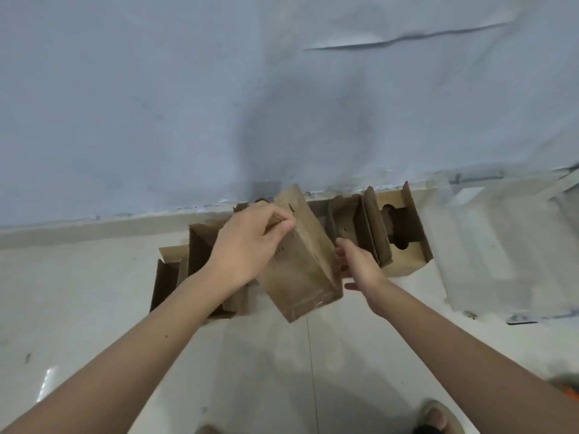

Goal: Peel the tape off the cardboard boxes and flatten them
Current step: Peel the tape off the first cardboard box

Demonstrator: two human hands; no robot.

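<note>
A person stands over a pale tiled floor [94,308], both bare arms reaching toward a row of cardboard boxes lined along the foot of a blue-grey wall [156,89]. At the centre of the frame the left hand [247,242] grips a closed box [300,264] by its upper left edge — fingers curled over the rim, thumb toward the front face — and the box stands tilted, its lower end toward the camera and its top leaning to the left. The right hand [357,264] lies against the box's right side, fingers loosely bent and touching the cardboard; whether they truly grasp it cannot be told, since the fingertips are hidden behind the box.

Left of centre, partly behind the left forearm, sit open boxes [194,261] with their flaps up. Right of centre another open box [398,233] stands against the wall, a rounded cut-out in its flap — its notched edges showing. At the right of the frame a sheet of clear plastic [495,245] lies crumpled on the floor. A sandalled foot [438,418] shows at the bottom edge, lower right.
</note>
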